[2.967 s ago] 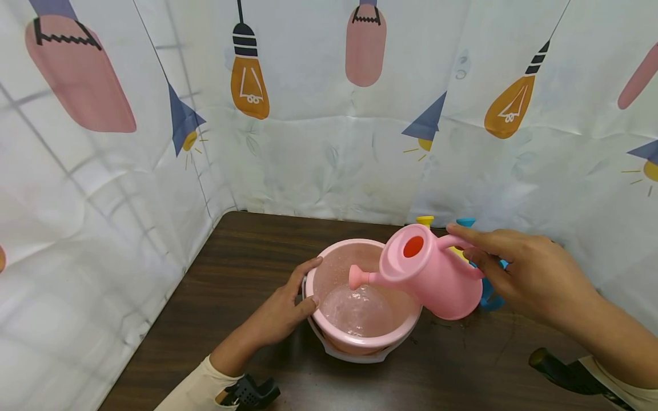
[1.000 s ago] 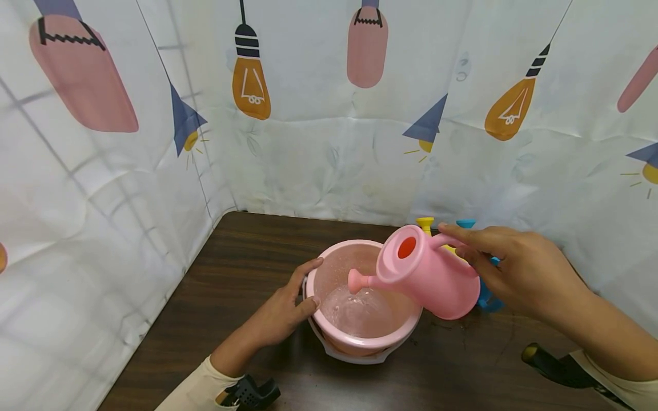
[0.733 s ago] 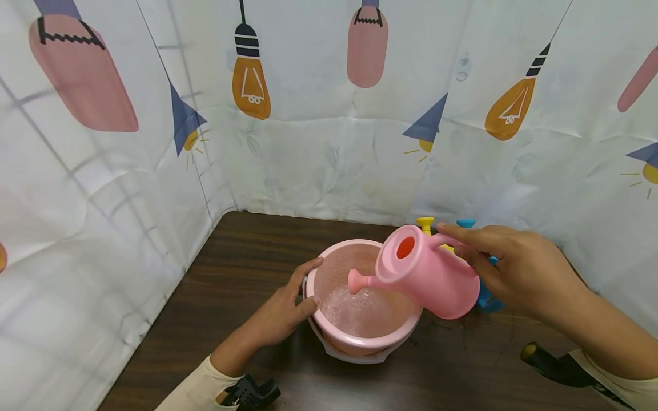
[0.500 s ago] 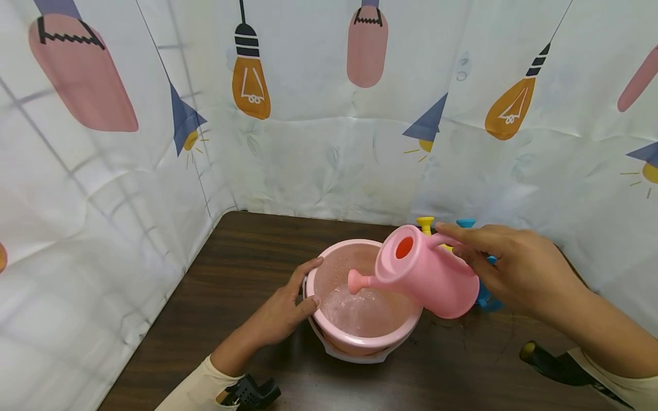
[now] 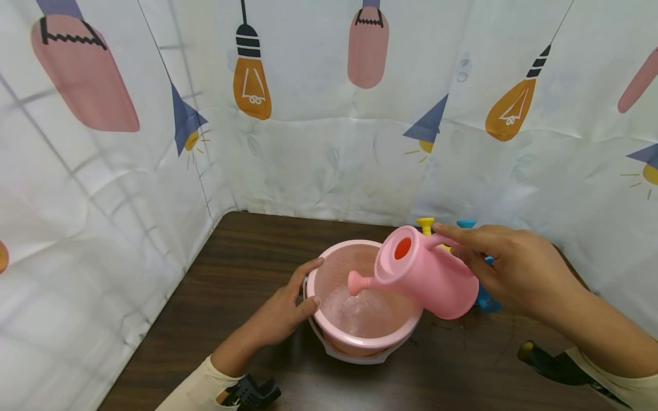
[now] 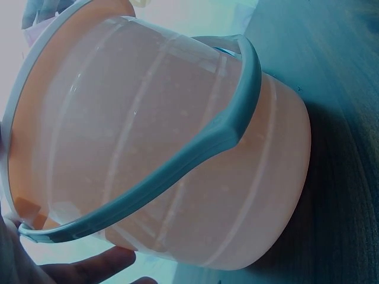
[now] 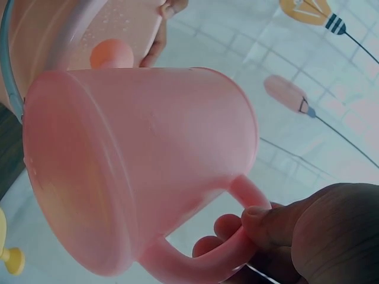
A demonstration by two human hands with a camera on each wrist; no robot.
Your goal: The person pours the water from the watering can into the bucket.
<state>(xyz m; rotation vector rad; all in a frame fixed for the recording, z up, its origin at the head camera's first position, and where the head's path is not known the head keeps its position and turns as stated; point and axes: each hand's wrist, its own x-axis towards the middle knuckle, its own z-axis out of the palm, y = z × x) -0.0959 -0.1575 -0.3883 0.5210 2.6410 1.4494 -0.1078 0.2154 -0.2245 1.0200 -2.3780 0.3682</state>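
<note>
A pink bucket (image 5: 360, 343) stands on the dark wooden table with rippling water at its bottom. My left hand (image 5: 277, 314) grips its left rim, thumb over the edge and fingers along the outside. In the left wrist view the bucket's handle (image 6: 195, 145) hangs down against its wall. My right hand (image 5: 519, 265) holds a pink watering can (image 5: 437, 279) by its loop handle (image 7: 207, 263), thumb and fingers wrapped round it. The can is tilted left, its sprinkler spout (image 5: 357, 282) over the bucket's opening. Water stirs below the spout; the stream itself is hard to make out.
Behind the pink can are a yellow spout (image 5: 425, 224) and a blue item (image 5: 485, 299) with a blue spout top (image 5: 466, 224), mostly hidden. A white printed sheet (image 5: 319, 165) hangs along the table's back and left edges. Small wet marks show on the table (image 5: 247, 274) near the bucket's right.
My right hand and the watering can have shifted slightly left, the can a little more tilted. The ripples in the bucket vary. My left hand stays on the rim.
</note>
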